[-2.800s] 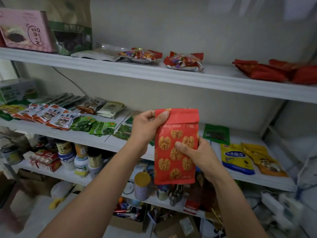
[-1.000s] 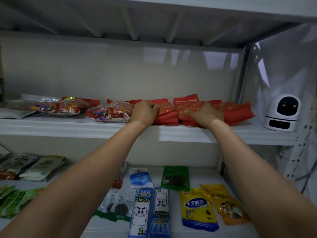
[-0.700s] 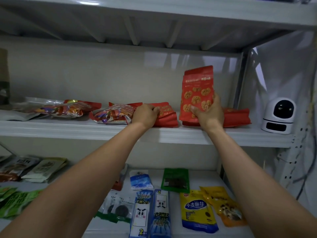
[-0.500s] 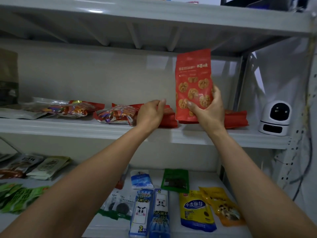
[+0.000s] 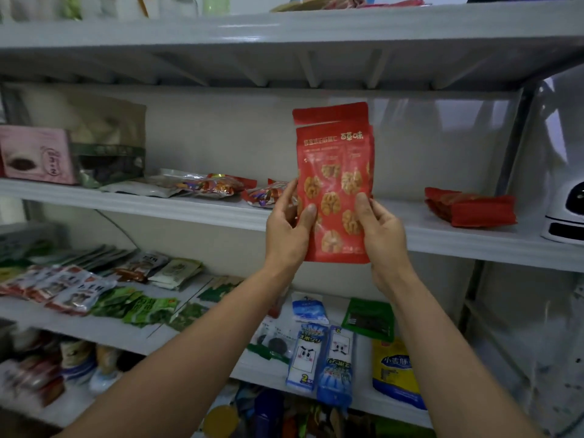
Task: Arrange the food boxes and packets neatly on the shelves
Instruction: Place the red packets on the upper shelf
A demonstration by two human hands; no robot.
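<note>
Step in hand: squaring up red walnut packets before I place them back on the middle shelf (image 5: 158, 205).

1. My left hand (image 5: 289, 229) grips the left edge of the red walnut packet (image 5: 336, 172), thumb on the printed face, fingers behind.
2. The packet is upright in the air, in front of the shelf edge and touching nothing else. A second top edge shows behind the front one, so I judge that two packets are held together.
3. My right hand (image 5: 380, 229) grips the right edge in the same manner.
4. A stack of red packets (image 5: 471, 210) lies flat on the shelf, well to the right.

Next move, as I judge it: align the held edges, then carry the packets right and set them beside or on the stack, without pushing the stack towards the white device (image 5: 565, 213).

Change from half a second ago: only my right hand held the packet then, and my left hand rested on red packets at the shelf centre. Now both hands hold it, lower, and that part of the shelf is bare.
</note>
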